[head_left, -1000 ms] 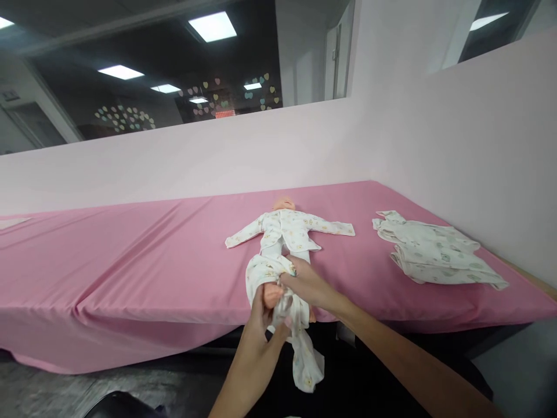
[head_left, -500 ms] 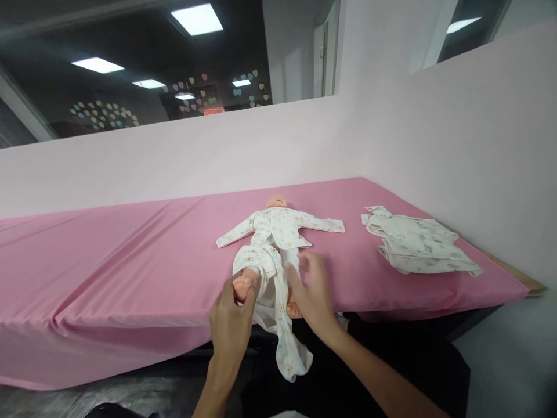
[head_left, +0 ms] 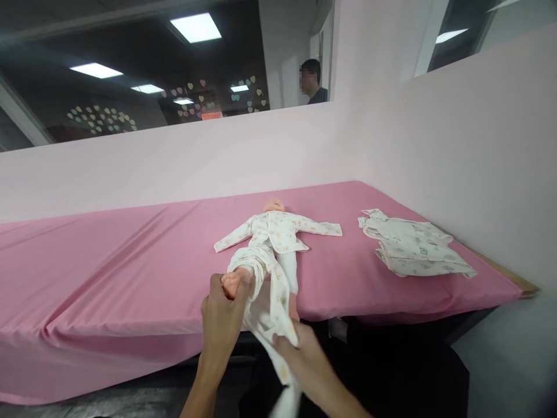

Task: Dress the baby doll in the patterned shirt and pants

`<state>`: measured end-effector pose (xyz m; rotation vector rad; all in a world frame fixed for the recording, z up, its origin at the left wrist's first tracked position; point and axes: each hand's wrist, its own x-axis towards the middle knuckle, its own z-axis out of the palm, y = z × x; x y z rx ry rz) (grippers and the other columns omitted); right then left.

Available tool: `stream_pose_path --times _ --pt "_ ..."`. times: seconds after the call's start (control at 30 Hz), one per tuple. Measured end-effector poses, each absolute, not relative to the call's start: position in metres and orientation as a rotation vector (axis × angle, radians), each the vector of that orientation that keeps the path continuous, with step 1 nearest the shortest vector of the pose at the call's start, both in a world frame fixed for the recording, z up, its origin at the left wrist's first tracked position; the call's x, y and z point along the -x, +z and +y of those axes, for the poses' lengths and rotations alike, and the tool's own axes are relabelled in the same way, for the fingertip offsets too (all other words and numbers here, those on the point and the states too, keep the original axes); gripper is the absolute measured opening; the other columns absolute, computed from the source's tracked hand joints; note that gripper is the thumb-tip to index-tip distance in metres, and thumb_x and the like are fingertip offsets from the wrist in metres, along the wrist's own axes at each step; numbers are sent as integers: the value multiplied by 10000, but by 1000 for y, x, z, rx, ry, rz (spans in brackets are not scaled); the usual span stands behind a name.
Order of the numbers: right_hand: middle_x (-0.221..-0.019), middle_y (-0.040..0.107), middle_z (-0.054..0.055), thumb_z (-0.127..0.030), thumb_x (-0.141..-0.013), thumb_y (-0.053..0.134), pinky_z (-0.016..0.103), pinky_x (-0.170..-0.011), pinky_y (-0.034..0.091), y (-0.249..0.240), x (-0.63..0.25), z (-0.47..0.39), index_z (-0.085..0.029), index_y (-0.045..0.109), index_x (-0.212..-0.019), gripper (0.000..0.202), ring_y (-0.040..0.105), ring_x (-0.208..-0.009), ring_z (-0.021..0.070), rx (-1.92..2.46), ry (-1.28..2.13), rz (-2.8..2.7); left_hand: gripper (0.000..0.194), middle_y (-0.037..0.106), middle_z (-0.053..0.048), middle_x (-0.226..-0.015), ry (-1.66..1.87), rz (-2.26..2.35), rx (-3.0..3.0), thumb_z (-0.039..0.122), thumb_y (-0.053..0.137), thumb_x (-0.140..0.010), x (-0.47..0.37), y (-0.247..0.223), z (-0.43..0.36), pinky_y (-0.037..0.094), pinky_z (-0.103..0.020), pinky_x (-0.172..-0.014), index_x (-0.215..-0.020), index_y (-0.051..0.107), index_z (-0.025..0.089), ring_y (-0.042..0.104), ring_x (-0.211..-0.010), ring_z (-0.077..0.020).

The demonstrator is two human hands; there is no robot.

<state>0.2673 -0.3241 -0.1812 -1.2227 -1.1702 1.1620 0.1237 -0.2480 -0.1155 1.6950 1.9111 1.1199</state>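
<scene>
A baby doll lies on its back in a white printed jacket, its sleeves spread. My left hand is closed round the doll's foot, which pokes out of a bunched leg of the white printed baby trousers. The other trouser leg hangs loose over the table's front edge. On that loose leg my right hand is closed, gripping the cloth. Beside it the doll's other leg lies outside the trousers, in white cloth with a bare shin; its foot is hidden.
Folded white baby clothes lie on the right of the pink-covered table. A wall with a window runs behind it. Through the window a person shows.
My right hand has moved down from beside the doll's uncovered leg to grip the loose trouser leg. My left hand, still on the foot, has shifted slightly left. A person has appeared behind the window.
</scene>
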Motion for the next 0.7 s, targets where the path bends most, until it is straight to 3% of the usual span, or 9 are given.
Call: stream_pose_path --times 0.07,0.17,0.3,0.4,0.5,0.57,0.63,0.7 --pt "-851 700 31 -309 -865 511 272 -657 457 -140 -301 -323 -158 676 -935 234 610 -762 190 1304 964 -1221 337 634 -19 -763 1114 1909 -1658 589 493 -842 -121 -118 -247 441 -317 -619 -892 454 259 603 -741 -259" --pt "-747 670 6 -315 -855 514 262 -566 389 -92 -353 -304 -192 666 -883 198 557 -654 168 1526 547 -1327 376 640 -27 -806 1078 1889 -1612 624 496 -833 -120 -130 -250 449 -330 -644 -916 455 259 610 -774 -264" --pt "-884 701 32 -233 -844 464 281 -616 381 -86 -381 -278 -216 650 -1002 245 599 -752 197 1695 168 -1381 366 650 -54 -867 801 1786 -1711 588 464 -860 -115 -152 -265 446 -364 -707 -981 472 243 616 -810 -279" --pt "-898 697 32 -232 -863 426 299 -648 397 -111 -376 -284 -232 626 -993 239 607 -786 206 1780 281 -1477 311 644 -53 -954 552 1459 -1935 515 542 -833 -102 -154 -267 443 -345 -780 -939 533 222 599 -900 -256" --pt "-810 667 30 -324 -885 432 301 -597 381 -132 -370 -305 -236 599 -881 189 585 -719 204 1907 441 -1472 361 621 -36 -896 576 1388 -2016 566 494 -861 -97 -131 -247 439 -319 -748 -880 558 211 574 -847 -224" --pt "-817 653 23 -342 -863 480 297 -603 378 -138 -371 -318 -235 587 -884 152 577 -730 203 1950 485 -1489 407 613 -52 -947 744 1374 -2114 582 413 -898 -106 -108 -223 434 -327 -770 -928 564 205 562 -868 -219" --pt "-862 646 14 -325 -824 543 293 -633 389 -140 -373 -327 -229 576 -900 127 576 -769 199 1929 561 -1582 388 586 -66 -1143 772 1226 -2265 544 410 -913 -125 -86 -195 424 -327 -847 -1073 558 222 538 -1034 -231" --pt "-883 634 11 -339 -799 593 292 -652 404 -141 -376 -332 -221 571 -895 154 572 -792 197 1886 675 -1665 318 601 -44 -1064 492 1028 -2453 489 418 -912 -149 -71 -170 410 -317 -819 -1001 572 226 544 -983 -222"
